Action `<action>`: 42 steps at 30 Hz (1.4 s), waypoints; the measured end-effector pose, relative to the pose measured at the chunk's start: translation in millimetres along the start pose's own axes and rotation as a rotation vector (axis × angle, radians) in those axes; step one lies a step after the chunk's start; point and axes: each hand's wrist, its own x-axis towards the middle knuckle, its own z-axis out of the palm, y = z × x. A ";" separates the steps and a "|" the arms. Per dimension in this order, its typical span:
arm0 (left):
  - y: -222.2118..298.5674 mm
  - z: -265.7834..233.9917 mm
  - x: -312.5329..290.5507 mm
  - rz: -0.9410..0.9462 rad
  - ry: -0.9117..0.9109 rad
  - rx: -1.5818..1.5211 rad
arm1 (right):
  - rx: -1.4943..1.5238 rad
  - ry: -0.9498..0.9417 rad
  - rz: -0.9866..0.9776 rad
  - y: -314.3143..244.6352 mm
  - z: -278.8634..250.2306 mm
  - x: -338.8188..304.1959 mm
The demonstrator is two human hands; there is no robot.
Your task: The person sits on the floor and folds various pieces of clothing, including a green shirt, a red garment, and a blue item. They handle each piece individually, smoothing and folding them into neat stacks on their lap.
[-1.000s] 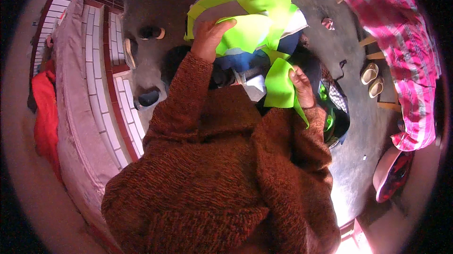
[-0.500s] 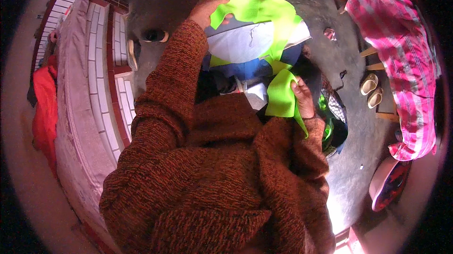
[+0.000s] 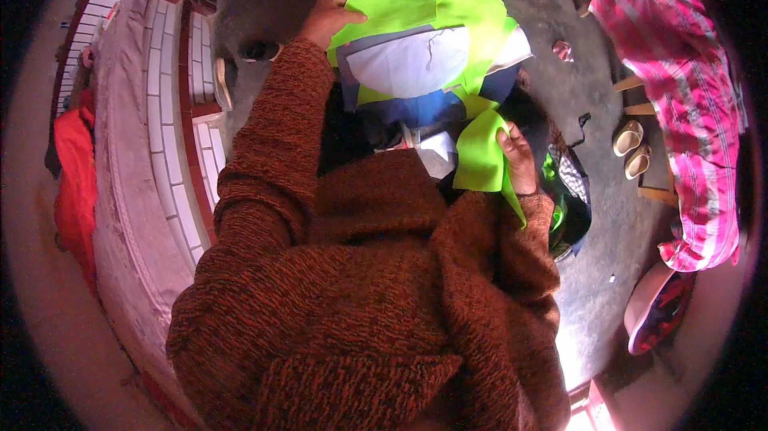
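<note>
A large neon green cloth is spread in front of me over grey and blue fabric. My left hand grips its far left edge, thumb on top and the other fingers mostly hidden underneath. Closer to me, my right hand pinches a folded end of green cloth, and a narrow strip of it hangs down past the wrist. A white piece with a dark loose thread on it lies within the green border. Blue fabric shows below the white piece.
To the right, a dark pile with green straps lies on the grey floor. Beyond it are pale shoes, a pink plaid cloth draped over wooden legs, and a basin. A white-tiled ledge and red cloth are on the left.
My left hand has moved left and slightly down, drawing the green cloth out wider and flatter over the left side. My right hand has barely shifted, keeping its pinch.
</note>
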 end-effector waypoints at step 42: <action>2.1 162.0 -129.7 0.192 -0.537 -0.296 | -0.004 -0.125 -0.057 4.3 1.5 -2.2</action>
